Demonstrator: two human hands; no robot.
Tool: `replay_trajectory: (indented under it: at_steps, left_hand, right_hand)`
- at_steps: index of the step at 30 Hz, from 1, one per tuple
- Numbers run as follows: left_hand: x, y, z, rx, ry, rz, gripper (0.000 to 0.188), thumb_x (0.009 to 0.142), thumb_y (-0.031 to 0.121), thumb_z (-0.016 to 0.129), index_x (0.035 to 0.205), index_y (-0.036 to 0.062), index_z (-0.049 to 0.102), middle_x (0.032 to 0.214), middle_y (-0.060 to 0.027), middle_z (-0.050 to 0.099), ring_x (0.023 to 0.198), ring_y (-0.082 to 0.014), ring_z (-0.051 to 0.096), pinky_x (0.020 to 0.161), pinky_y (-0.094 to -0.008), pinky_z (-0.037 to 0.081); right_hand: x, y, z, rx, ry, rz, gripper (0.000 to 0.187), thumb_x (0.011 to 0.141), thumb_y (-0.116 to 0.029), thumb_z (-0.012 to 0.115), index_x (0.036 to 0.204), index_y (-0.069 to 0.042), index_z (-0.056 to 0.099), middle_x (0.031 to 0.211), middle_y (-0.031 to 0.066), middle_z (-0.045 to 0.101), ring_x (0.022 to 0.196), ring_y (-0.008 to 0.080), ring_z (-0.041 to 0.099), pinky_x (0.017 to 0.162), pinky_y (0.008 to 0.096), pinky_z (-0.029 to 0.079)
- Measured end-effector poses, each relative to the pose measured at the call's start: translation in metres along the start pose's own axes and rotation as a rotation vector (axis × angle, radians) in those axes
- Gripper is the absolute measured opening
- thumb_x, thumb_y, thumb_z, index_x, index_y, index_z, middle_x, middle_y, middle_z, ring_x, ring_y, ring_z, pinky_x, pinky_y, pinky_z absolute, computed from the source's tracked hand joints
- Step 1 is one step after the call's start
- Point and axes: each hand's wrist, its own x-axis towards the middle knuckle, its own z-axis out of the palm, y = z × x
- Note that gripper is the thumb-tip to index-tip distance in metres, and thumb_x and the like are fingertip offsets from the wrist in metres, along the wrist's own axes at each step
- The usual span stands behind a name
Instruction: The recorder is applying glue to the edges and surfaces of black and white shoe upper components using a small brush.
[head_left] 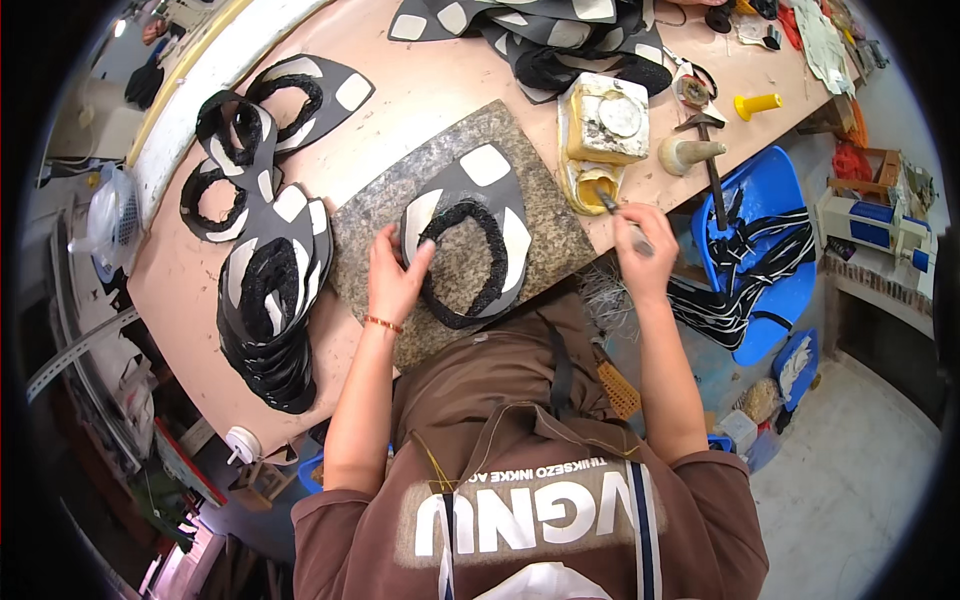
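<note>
A dark grey shoe upper (pixel 515 225) with white patches and a black fuzzy ring-shaped collar lies on a speckled stone slab (pixel 385 215). My left hand (pixel 394 272) grips its left edge, thumb on top and fingers along the side. My right hand (pixel 645 248) is closed around a brush (pixel 634 233), whose tip reaches into a small glue pot (pixel 597 192) with yellowish, crusted walls. Joined to the pot is a white, glue-stained block (pixel 608 115) with a round lid-like top.
Stacked uppers (pixel 265 320) lie left of the slab, and more uppers (pixel 560 40) are heaped behind. A hammer (pixel 713 165), a beige knob-shaped tool (pixel 690 152) and a yellow spool (pixel 757 106) lie right. Below the table edge, a blue tub (pixel 765 190) holds black-and-white straps.
</note>
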Motion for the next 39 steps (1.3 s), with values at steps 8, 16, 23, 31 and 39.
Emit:
replay_trajectory:
  at_steps: [8, 16, 23, 31, 39]
  left_hand:
    - [-0.039, -0.004, 0.019, -0.225, 0.015, -0.021, 0.04, 0.088, 0.017, 0.052, 0.126, 0.0042, 0.046, 0.11, -0.0164, 0.061, 0.1, -0.0274, 0.059, 0.087, -0.0331, 0.044]
    - [-0.015, -0.023, 0.041, -0.451, 0.022, -0.084, 0.029, 0.095, 0.017, 0.045, 0.118, 0.0012, 0.053, 0.098, -0.0054, 0.062, 0.089, -0.0112, 0.055, 0.08, -0.0257, 0.044]
    - [-0.004, 0.006, 0.015, 0.113, -0.072, -0.032, 0.026, 0.092, 0.02, 0.041, 0.113, 0.0064, 0.05, 0.083, -0.0229, 0.063, 0.081, -0.0421, 0.059, 0.071, -0.0487, 0.045]
    - [0.001, -0.001, 0.015, 0.196, -0.124, -0.001, 0.027, 0.093, 0.024, 0.04, 0.117, 0.0104, 0.045, 0.081, -0.0234, 0.063, 0.079, -0.0426, 0.059, 0.07, -0.0513, 0.044]
    - [0.017, 0.016, -0.013, 0.279, -0.181, 0.054, 0.034, 0.091, 0.032, 0.049, 0.118, 0.0116, 0.047, 0.083, -0.0222, 0.064, 0.081, -0.0407, 0.061, 0.07, -0.0484, 0.047]
  right_hand:
    - [-0.021, -0.003, 0.016, 1.137, -0.222, 0.67, 0.014, 0.089, -0.011, 0.056, 0.095, 0.001, 0.057, 0.082, 0.0083, 0.062, 0.062, 0.0117, 0.057, 0.058, 0.0247, 0.049]
    - [-0.02, -0.046, 0.119, 0.341, -0.228, 0.296, 0.016, 0.076, -0.013, 0.068, 0.087, -0.003, 0.062, 0.082, 0.0087, 0.062, 0.074, 0.0178, 0.062, 0.065, 0.0282, 0.047]
    - [-0.027, -0.065, 0.13, 0.361, -0.433, 0.265, 0.012, 0.076, -0.012, 0.067, 0.083, -0.003, 0.062, 0.08, 0.0098, 0.063, 0.075, 0.0202, 0.063, 0.068, 0.0291, 0.048]
    - [-0.04, -0.071, 0.106, 0.407, -0.878, 0.222, 0.013, 0.069, -0.011, 0.064, 0.077, -0.001, 0.062, 0.074, 0.0102, 0.062, 0.071, 0.0218, 0.063, 0.068, 0.032, 0.048]
    - [-0.026, -0.027, 0.005, 0.44, -0.154, 0.457, 0.004, 0.081, -0.001, 0.057, 0.084, 0.002, 0.057, 0.071, 0.0058, 0.058, 0.057, 0.01, 0.056, 0.054, 0.0225, 0.047]
